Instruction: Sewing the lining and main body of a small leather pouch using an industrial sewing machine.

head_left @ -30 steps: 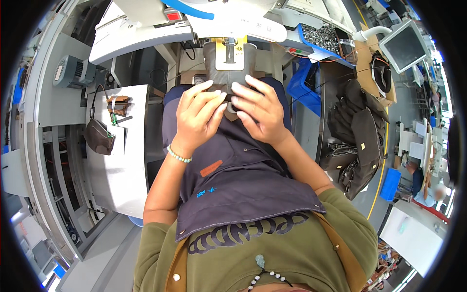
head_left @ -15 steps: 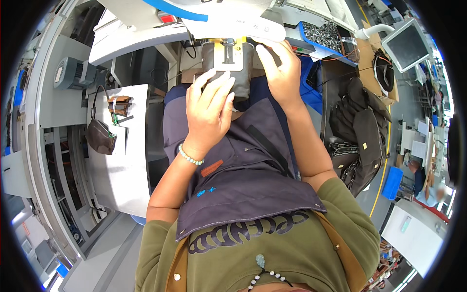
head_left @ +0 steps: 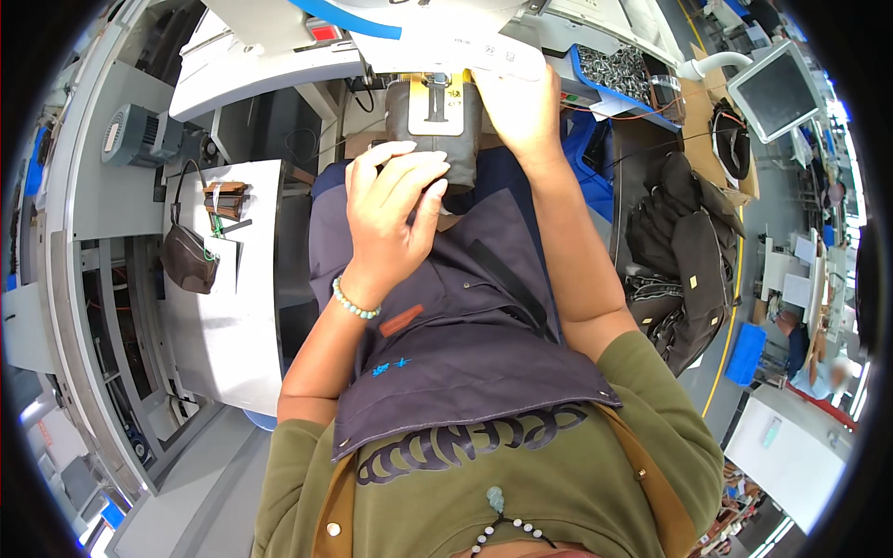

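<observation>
A dark grey leather piece (head_left: 400,116) hangs at the front of the white machine, with a pale metal plate (head_left: 435,119) and yellow part on it. My left hand (head_left: 395,200) has curved fingers and thumb gripping the piece's lower part. My right hand (head_left: 513,112) is raised at the piece's right side, against the machine head (head_left: 428,46); its fingertips are hidden there.
A side table (head_left: 219,344) at left holds a dark pouch (head_left: 191,256) and brown pieces. A blue tray (head_left: 614,74) of metal parts, monitor (head_left: 772,88), blue bin (head_left: 586,181) and dark bags (head_left: 688,270) stand at right. A co-worker (head_left: 814,367) sits far right.
My right hand has moved up from beside my left hand to the machine head, its fingertips now hidden. My left hand has shifted slightly to the right on the piece.
</observation>
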`<state>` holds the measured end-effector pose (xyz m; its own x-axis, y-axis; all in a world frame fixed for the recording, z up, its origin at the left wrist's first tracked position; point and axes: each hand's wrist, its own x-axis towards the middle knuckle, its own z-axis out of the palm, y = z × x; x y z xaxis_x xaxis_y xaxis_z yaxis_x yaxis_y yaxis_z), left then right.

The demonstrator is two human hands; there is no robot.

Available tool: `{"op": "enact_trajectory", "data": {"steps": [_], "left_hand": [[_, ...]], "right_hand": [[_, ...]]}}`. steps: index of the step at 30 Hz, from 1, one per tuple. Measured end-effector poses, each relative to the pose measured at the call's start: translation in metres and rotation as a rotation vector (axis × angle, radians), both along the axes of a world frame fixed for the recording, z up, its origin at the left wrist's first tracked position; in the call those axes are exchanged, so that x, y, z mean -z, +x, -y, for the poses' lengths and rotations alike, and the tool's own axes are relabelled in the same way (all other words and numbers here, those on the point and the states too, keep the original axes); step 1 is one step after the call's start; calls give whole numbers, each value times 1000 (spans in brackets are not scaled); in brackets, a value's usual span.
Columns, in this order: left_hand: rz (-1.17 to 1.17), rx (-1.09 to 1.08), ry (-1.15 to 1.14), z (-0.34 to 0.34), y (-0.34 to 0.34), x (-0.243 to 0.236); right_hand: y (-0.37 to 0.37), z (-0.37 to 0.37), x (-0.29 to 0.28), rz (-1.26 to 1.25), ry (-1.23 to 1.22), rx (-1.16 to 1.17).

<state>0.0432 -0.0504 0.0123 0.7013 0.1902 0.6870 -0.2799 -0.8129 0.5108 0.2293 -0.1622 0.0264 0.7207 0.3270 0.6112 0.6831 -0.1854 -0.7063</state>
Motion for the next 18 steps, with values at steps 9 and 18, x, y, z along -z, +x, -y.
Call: {"op": "enact_trajectory", "data": {"steps": [9, 18], "left_hand": [[44, -2, -164, 0, -4, -7], [-64, -20, 70, -4, 12, -14]], "right_hand": [[4, -7, -3, 77, -17, -29], [-3, -3, -4, -416, 189, -279]]}}
